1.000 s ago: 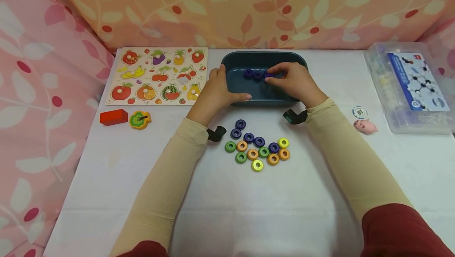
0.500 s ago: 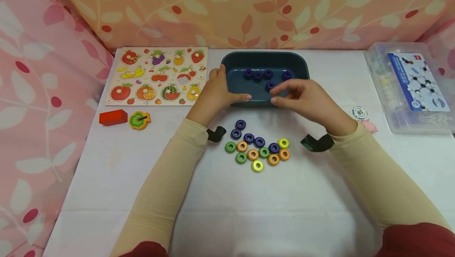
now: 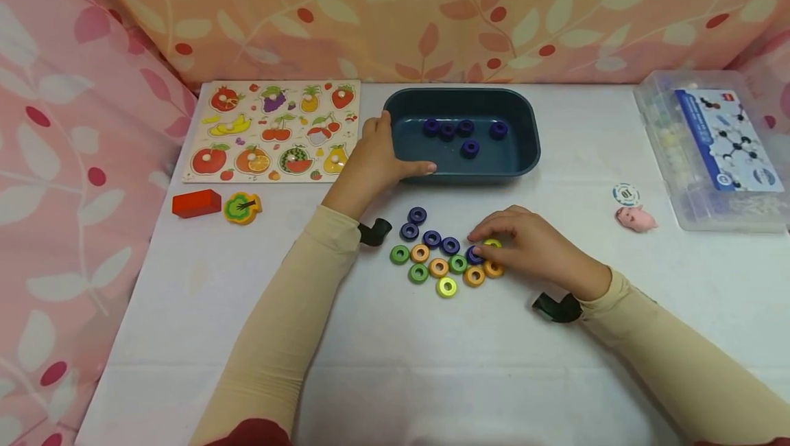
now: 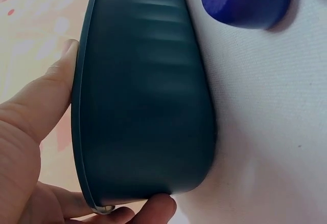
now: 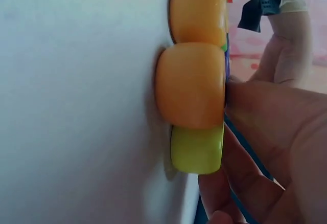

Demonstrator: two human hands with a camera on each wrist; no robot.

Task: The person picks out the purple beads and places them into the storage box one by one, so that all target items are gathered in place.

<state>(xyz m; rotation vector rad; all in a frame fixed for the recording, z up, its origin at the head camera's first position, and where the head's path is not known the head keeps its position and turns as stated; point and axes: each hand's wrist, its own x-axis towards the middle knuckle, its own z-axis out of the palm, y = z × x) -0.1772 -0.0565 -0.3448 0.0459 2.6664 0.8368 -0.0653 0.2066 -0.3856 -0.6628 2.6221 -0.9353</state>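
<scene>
My left hand (image 3: 375, 161) grips the left end of a dark teal tray (image 3: 475, 175), thumb along the front rim. In the left wrist view its fingers wrap the tray's end wall (image 4: 143, 101). Several dark purple ring beads (image 3: 470, 149) lie inside the tray. My right hand (image 3: 533, 248) is low over the loose beads, thumb and forefinger apart around a dark purple bead (image 3: 472, 259); the thumb tip overlaps it. In the right wrist view an orange bead (image 5: 191, 86) and a yellow one (image 5: 196, 150) stand beside those fingers. Green beads (image 3: 418, 274) lie farther left.
A fruit puzzle board (image 3: 247, 151) lies back left, with a red block (image 3: 196, 204) and a tree-shaped piece (image 3: 242, 208) before it. On the right are a poker chip (image 3: 626, 194), a pink pig figure (image 3: 636, 219) and a clear plastic case (image 3: 685, 206). Patterned cloth borders the table.
My right hand has let go of a purple bead in the tray, drawn back over the front rim and come down at the loose beads. My left hand has stayed on the tray.
</scene>
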